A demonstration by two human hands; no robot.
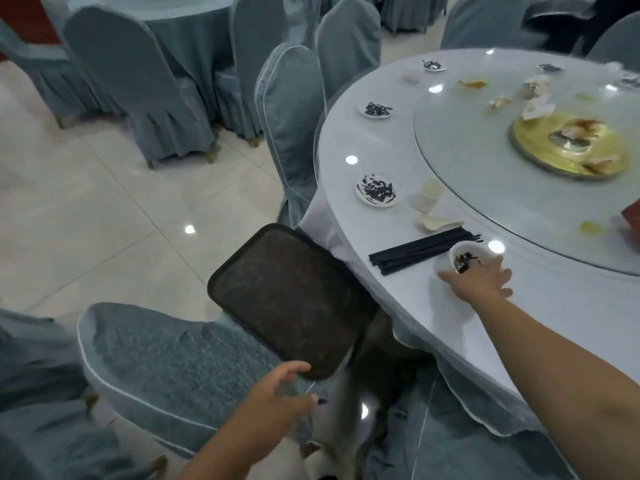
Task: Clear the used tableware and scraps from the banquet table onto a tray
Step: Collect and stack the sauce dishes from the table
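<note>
Now | my left hand (pixel 277 388) grips dark rectangular tray (pixel 287 299) | my right hand (pixel 485 284) clasps small white bowl (pixel 479 252) holding dark scraps (pixel 462 265)

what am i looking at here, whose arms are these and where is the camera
There is no machine: these are a person's two bare arms, filmed by one wide-angle camera worn on the head, looking down. The left hand grips the near edge of a dark brown rectangular tray, held beside the round white-clothed table. The right hand holds a small white bowl with dark scraps inside. On the table lie a bundle of black chopsticks, small white saucers with dark leftovers, and a glass turntable carrying a gold plate.
</note>
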